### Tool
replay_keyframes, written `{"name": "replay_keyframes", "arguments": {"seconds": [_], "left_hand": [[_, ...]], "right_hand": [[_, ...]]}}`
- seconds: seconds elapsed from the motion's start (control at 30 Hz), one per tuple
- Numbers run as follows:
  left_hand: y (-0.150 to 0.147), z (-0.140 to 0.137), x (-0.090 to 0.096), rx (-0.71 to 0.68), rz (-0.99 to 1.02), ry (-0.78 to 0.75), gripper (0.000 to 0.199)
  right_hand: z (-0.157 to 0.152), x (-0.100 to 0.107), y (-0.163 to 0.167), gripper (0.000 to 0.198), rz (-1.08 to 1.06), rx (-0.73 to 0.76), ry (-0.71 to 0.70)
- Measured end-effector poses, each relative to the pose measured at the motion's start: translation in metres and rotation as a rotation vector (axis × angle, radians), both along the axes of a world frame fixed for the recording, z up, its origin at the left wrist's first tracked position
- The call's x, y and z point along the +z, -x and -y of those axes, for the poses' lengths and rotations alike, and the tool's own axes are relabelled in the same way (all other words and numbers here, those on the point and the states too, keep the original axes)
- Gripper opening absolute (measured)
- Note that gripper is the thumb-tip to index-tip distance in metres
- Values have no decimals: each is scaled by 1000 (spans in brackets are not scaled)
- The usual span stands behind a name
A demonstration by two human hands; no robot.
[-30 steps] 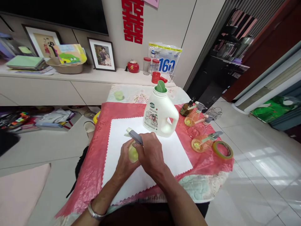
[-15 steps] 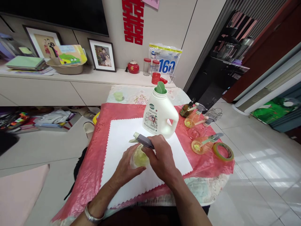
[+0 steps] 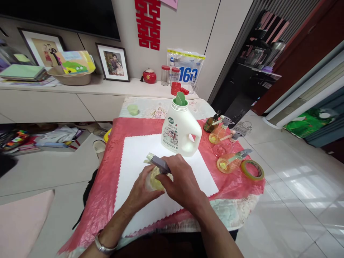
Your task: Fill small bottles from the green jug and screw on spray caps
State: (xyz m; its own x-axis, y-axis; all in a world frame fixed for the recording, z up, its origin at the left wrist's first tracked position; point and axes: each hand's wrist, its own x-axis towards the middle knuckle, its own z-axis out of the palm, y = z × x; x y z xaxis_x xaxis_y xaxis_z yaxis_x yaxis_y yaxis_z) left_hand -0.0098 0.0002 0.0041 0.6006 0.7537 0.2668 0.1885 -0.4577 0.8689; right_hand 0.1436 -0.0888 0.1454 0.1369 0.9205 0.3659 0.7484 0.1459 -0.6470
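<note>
My left hand (image 3: 139, 191) is wrapped around a clear bottle (image 3: 155, 182) holding pale yellow liquid, low over the white scalloped mat (image 3: 134, 150). Over the bottle's mouth, my right hand (image 3: 184, 179) grips a grey and pale green trigger spray head (image 3: 159, 163), its nozzle pointing left. The joint between spray head and bottle is hidden by my fingers. Just beyond my hands stands a large white detergent jug (image 3: 181, 130), upright, with a green spout (image 3: 180, 98) and no cap on it.
To the right stand several spray bottles, one of them amber spray bottle (image 3: 228, 163), beside a tape roll (image 3: 252, 170) and a dark brown bottle (image 3: 211, 124). A pale green cup (image 3: 132, 109) sits at the table's far left. Behind runs a cabinet shelf with a red pot (image 3: 149, 76).
The view has shifted slightly. My right fingers have changed position a little on the spray head, while my left hand keeps its hold on the bottle.
</note>
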Motion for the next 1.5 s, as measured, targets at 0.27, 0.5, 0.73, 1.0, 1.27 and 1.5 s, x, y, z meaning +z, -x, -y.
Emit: {"name": "replay_keyframes", "arguments": {"seconds": [0.27,0.5,0.73,1.0,1.27,1.5], "left_hand": [[-1,-2,5,-101,8,-18,93],[0,0,11,-86,-77,42,70],[0,1,13,-87,-134,5,61],[0,0,10,-90,-137,-15,51],[-1,0,12,-79,-126,-29,46],[-2,2,14,-63,-140,-48,44]], "right_hand": [[19,9,-12,27,18,-164,-23],[46,21,-52,16,160,-432,-1],[52,28,-89,32,418,-810,215],[53,21,-92,30,526,-828,300],[67,6,-94,44,249,-736,136],[55,-8,-103,55,375,-858,87]]}}
